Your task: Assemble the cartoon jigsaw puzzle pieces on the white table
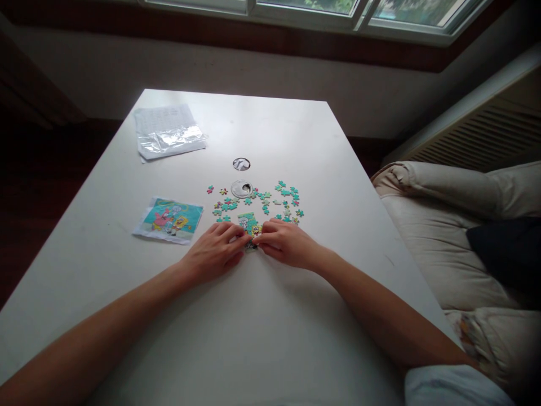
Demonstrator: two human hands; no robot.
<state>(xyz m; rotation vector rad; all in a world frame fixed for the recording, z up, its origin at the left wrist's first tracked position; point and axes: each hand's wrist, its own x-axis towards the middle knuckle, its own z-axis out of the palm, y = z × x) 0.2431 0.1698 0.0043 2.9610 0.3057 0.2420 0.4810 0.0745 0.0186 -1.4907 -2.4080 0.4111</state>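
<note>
A small, partly joined jigsaw block [249, 224] with cartoon figures lies on the white table [270, 316]. My left hand [215, 251] and my right hand [285, 242] meet at its near edge, fingers curled and pinched together on the block's lower pieces. Several loose teal puzzle pieces [270, 200] are scattered just beyond the block. A printed reference picture [169, 219] of the same cartoon lies flat to the left of my left hand.
A round lid [242, 188] and a small round container [241, 164] sit beyond the pieces. A clear plastic bag on paper [168, 132] lies at the far left. A cream sofa [465, 237] stands right of the table, below a window.
</note>
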